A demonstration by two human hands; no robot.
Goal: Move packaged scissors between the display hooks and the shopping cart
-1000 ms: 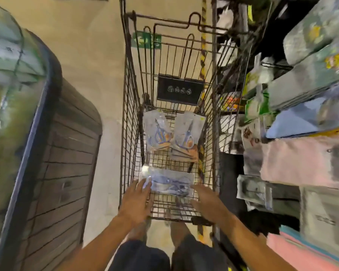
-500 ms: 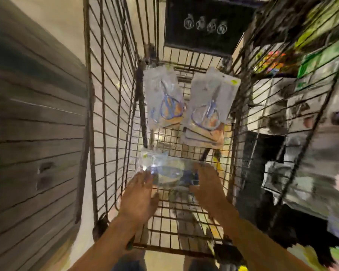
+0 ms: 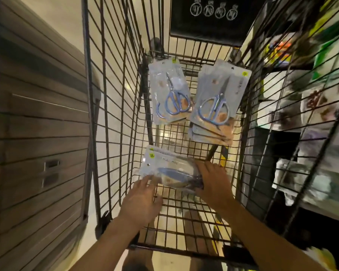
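Observation:
A wire shopping cart (image 3: 114,114) fills the view from above. On its floor lie three lots of packaged scissors. One pack (image 3: 169,95) lies at the far left, and a small stack (image 3: 217,102) lies at the far right. A nearer stack of packs (image 3: 170,169) lies sideways on the cart floor. My left hand (image 3: 143,200) touches the near left edge of that stack with straight fingers. My right hand (image 3: 213,182) lies over its right end, fingers curled onto the packs.
A slatted grey wall or shutter (image 3: 33,133) runs along the left of the cart. Blurred shelves of packaged goods (image 3: 311,114) stand close on the right. A black sign panel (image 3: 209,18) hangs at the cart's far end.
The view has dropped closer into the cart. Both hands stay at the near stack; my right hand has slid further over its right end.

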